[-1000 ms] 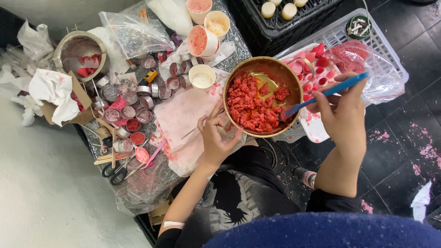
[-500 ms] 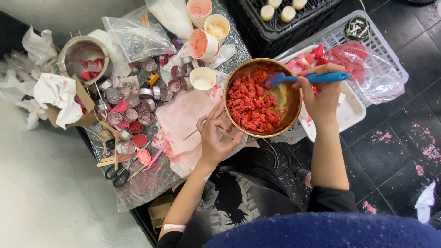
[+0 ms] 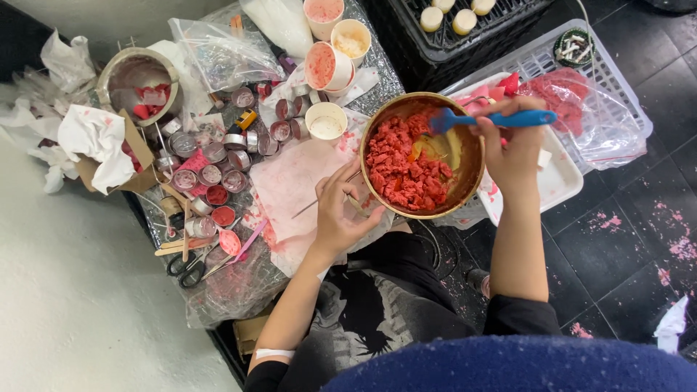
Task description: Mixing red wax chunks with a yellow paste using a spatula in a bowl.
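Blue plastic, a spatula (image 3: 501,119), sits pinched in the curled fingers of the right hand (image 3: 514,149); its blade dips into the bowl (image 3: 468,174) near the rim at 2 o'clock. The left hand (image 3: 341,214) cups the bowl's wall at 8 o'clock, fingers half bent against the metal, thumb on the rim. Red crumbly chunks (image 3: 398,168) fill the bowl's left half; the right half shows bare yellowish metal.

At 3 o'clock from the bowl a white tray (image 3: 559,181) lies in a white basket (image 3: 617,87), just beside the rim. At 9 o'clock pink-stained paper (image 3: 290,185) leaves some open room. Further out at 9 to 10 o'clock small tins (image 3: 214,174) crowd together, with scissors (image 3: 185,265) at 8 o'clock. Paper cups (image 3: 327,62) stand at 11 o'clock. The floor (image 3: 624,239) is dark tile with pink flecks.
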